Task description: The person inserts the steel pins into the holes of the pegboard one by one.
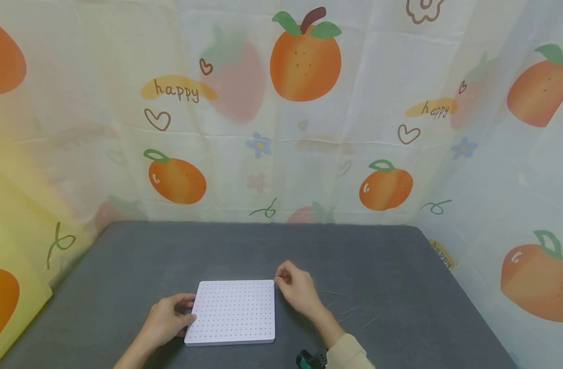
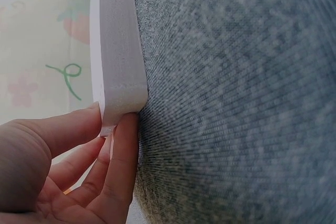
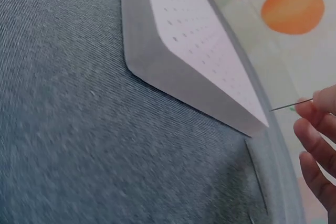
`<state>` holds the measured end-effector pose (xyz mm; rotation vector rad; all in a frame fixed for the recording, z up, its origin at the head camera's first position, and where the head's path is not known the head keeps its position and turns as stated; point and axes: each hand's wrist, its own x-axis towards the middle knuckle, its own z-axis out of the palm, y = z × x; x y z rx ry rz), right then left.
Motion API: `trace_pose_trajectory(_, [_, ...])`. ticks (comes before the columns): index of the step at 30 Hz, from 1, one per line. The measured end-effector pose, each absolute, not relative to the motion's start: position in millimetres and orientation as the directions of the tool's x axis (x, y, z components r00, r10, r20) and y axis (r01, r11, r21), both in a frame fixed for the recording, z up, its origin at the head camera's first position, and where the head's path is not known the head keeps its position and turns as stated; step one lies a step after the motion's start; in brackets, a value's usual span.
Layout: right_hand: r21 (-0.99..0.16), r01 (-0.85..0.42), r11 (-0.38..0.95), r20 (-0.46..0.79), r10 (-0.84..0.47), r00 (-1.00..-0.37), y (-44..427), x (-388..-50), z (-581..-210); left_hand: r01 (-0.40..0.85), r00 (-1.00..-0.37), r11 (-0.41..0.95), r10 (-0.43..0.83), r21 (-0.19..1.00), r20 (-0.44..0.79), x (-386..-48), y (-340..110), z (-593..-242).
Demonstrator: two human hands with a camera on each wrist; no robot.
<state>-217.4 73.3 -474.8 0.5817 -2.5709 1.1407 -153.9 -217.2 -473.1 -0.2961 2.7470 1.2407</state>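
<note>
A white square board (image 1: pixel 232 312) with rows of small holes lies flat on the grey tabletop. My left hand (image 1: pixel 163 322) grips its left side; in the left wrist view, the thumb (image 2: pixel 79 124) presses the board's face while fingers touch its edge. Beside the board's far right corner is my right hand (image 1: pixel 298 289). Its thumb and index finger pinch a thin metal needle (image 3: pixel 290 106), as the right wrist view shows, with the needle's free end close to the board's corner. Whether that end touches the board I cannot tell.
Several more thin needles (image 1: pixel 352 310) lie scattered on the table (image 1: pixel 415 287) to the right of the board. A dark object with a green part (image 1: pixel 310 360) is by the right sleeve. Fruit-printed cloth (image 1: pixel 309 169) hangs behind and at both sides.
</note>
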Motion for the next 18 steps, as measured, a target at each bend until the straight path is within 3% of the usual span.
trace_pose_trajectory(18, [-0.629,-0.499,0.596,0.43,-0.267,-0.862,48.2,-213.6,-478.4,-0.213,-0.977,0.631,-0.121,0.746,-0.177,-152.2,-217.7,-471.6])
